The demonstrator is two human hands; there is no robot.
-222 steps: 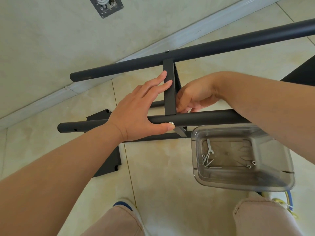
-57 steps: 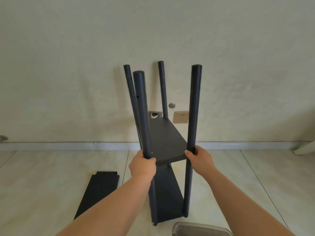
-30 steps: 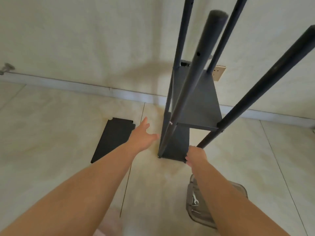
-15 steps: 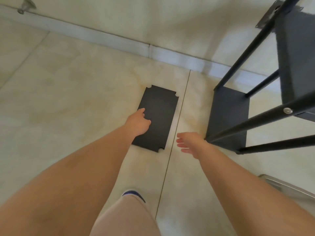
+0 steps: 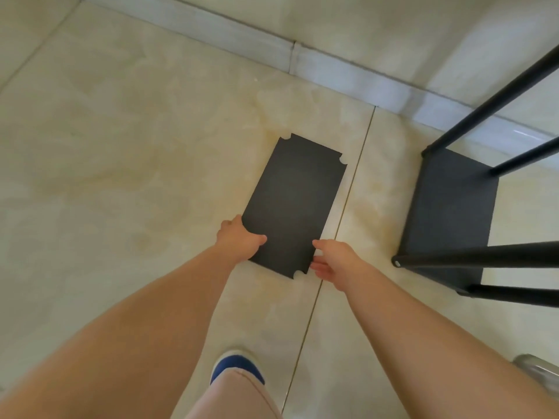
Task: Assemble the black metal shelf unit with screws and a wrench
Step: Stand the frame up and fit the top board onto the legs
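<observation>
A: Where is the loose piece of the shelf unit?

B: A black shelf panel (image 5: pixel 293 204) lies flat on the tiled floor (image 5: pixel 121 146), running from near to far, with a notch cut at each corner. It sits just left of a grout line, and the white baseboard (image 5: pixel 348 77) runs along the wall beyond it.

A: And the hands?

B: Both arms reach forward and down from the near edge, nearly straight. The left hand (image 5: pixel 239 240) is at the panel's near-left corner, its thumb laid on the top face and the fingers curled around the left edge; it is closed on that corner. The right hand (image 5: pixel 331 260) is at the near-right corner, thumb tip just touching the top face by the right edge, fingers spread loosely at or below the edge. It is partly open, and I cannot tell whether it has a grip on the panel.

A: The rest of the unit?

B: The partly built frame (image 5: pixel 453 213) stands to the right, apart from the panel: a black bottom shelf on the floor with four black poles rising from its corners out of view.

A: Anything else?

B: A knee in pale trousers and a blue and white shoe (image 5: pixel 237 368) at the near edge, between the arms.
</observation>
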